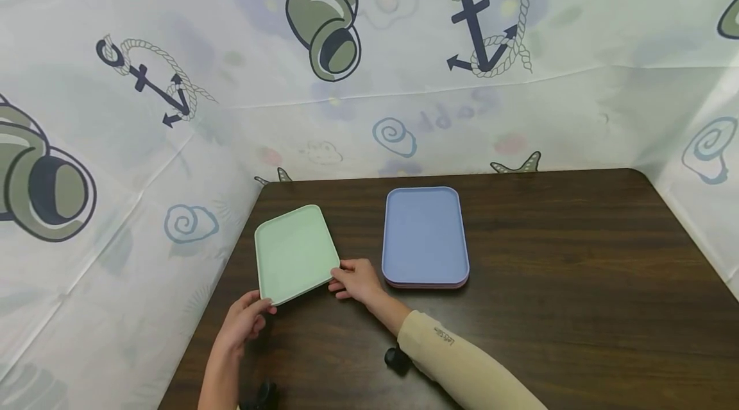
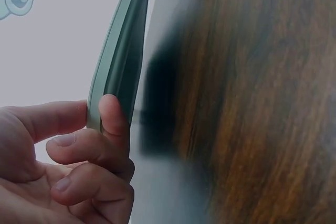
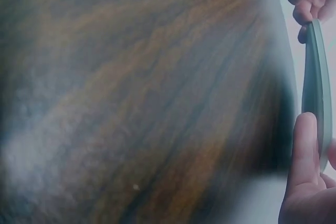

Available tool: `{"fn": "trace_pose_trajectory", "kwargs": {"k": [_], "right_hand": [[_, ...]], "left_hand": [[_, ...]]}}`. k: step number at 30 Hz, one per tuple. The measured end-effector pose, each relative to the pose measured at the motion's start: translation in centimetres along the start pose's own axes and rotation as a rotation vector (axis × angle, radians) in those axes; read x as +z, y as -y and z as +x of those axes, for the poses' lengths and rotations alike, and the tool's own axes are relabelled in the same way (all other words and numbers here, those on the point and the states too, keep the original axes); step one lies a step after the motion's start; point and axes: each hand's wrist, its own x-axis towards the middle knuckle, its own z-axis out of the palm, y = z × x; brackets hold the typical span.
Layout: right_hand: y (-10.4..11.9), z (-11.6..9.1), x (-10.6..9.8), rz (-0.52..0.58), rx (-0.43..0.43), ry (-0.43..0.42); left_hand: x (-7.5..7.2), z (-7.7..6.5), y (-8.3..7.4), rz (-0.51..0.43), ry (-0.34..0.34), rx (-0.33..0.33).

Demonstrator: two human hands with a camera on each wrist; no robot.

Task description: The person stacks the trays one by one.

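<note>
A light green rectangular tray (image 1: 297,255) is held slightly turned over the left part of the table, and the left wrist view shows a gap and a dark shadow beneath it. My left hand (image 1: 245,322) pinches its near left corner, thumb on one face and a finger curled under the other. At the near right corner, my right hand (image 1: 356,280) pinches the rim between thumb and fingers. Just right of that hand lies a blue tray (image 1: 426,237), flat on top of another tray whose pinkish rim (image 1: 427,287) peeks out below.
The dark wood table (image 1: 566,281) extends far to the right. A white curtain (image 1: 392,95) printed with shells and anchors hangs along its back and sides. Black wrist devices, one of them a small round part (image 1: 397,360), show by the forearms.
</note>
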Motion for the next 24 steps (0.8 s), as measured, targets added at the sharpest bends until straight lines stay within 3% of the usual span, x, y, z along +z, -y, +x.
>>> {"fn": "trace_pose_trajectory", "kwargs": {"k": [7,11,24], "right_hand": [[2.5,-1.5,-0.1,-0.023,-0.051,0.026],[2.7,-1.4,-0.4,-0.02,-0.093,0.034],[3.4,-1.6,-1.4,-0.036,-0.213,0.009]], "left_hand": [[0.1,-0.6,-0.4,-0.049,-0.017,0.038],[0.1,-1.0,-0.9,-0.063,-0.015,0.073],[0.4,-0.5,-2.1,-0.127,0.072,0.269]]}}
